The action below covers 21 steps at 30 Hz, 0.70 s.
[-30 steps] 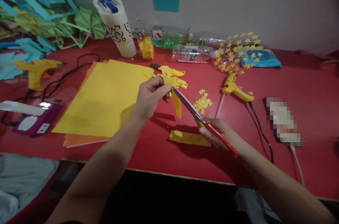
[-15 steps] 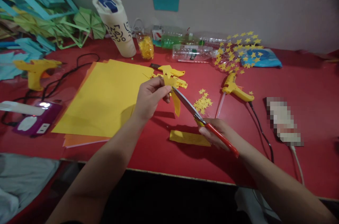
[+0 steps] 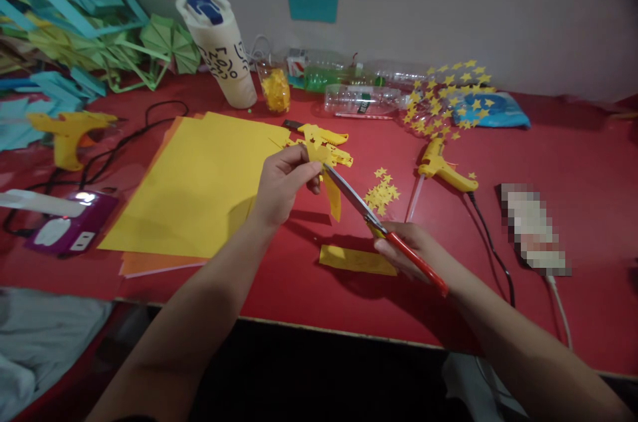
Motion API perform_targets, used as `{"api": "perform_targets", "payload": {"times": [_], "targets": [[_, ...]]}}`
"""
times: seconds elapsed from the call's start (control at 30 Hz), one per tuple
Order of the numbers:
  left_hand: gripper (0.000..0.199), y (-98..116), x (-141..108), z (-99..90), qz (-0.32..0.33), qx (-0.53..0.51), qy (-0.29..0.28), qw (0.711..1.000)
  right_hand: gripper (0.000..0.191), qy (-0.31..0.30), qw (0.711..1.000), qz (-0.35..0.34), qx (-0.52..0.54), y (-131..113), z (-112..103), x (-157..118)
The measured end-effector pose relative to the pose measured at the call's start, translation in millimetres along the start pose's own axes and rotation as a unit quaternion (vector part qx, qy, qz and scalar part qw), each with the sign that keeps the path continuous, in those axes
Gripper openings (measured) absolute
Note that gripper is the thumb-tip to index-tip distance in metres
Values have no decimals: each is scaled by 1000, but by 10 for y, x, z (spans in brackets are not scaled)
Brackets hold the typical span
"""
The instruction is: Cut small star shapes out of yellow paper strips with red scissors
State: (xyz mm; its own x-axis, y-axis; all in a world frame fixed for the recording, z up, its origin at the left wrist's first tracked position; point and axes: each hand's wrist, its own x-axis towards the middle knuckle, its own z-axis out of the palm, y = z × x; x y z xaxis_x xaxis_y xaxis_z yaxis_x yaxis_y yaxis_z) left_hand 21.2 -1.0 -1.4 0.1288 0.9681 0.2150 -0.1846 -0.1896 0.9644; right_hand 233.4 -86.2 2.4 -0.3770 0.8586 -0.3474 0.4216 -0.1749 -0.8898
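My left hand point(image 3: 285, 184) pinches a yellow paper piece point(image 3: 319, 153) above the red table. Part of that paper hangs down below my fingers as a curled strip. My right hand point(image 3: 409, 250) is closed around the red-handled scissors point(image 3: 351, 197), whose blade tips meet the paper beside my left thumb. A folded yellow paper strip point(image 3: 356, 260) lies on the table under the scissors. Beyond the blades sits a small pile of yellow paper stars point(image 3: 382, 195). Behind my left hand are yellow paper scraps point(image 3: 341, 156) and a yellow-handled cutter point(image 3: 329, 135).
Yellow sheets point(image 3: 199, 183) lie left of my hands. One yellow glue gun point(image 3: 443, 166) is at right, another point(image 3: 70, 133) at left near a purple power strip point(image 3: 70, 222). A white tumbler point(image 3: 222, 53), a cup of yellow pieces point(image 3: 276, 90) and plastic bottles point(image 3: 363, 100) line the back.
Both hands stay almost where they were. The hanging end of the yellow paper has shifted slightly down and to the right; the scissors remain at the paper.
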Motion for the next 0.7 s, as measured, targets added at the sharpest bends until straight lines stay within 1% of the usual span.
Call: {"api": "perform_targets", "payload": {"times": [0.17,0.3,0.47,0.7], "targets": [[14,-12,-8,13,-5,-1,2,1000,51,-12,1000,3,4,55,3,25],[11,-11,-19,37,-15,-10,9,1000,49,-21,1000,-10,-2,70,-3,25],[7,-21,-23,64,-31,-35,16,999,52,-21,999,-23,5,89,15,22],[10,-50,-33,73,-42,-26,0,999,55,-43,997,-56,15,256,23,69]]}}
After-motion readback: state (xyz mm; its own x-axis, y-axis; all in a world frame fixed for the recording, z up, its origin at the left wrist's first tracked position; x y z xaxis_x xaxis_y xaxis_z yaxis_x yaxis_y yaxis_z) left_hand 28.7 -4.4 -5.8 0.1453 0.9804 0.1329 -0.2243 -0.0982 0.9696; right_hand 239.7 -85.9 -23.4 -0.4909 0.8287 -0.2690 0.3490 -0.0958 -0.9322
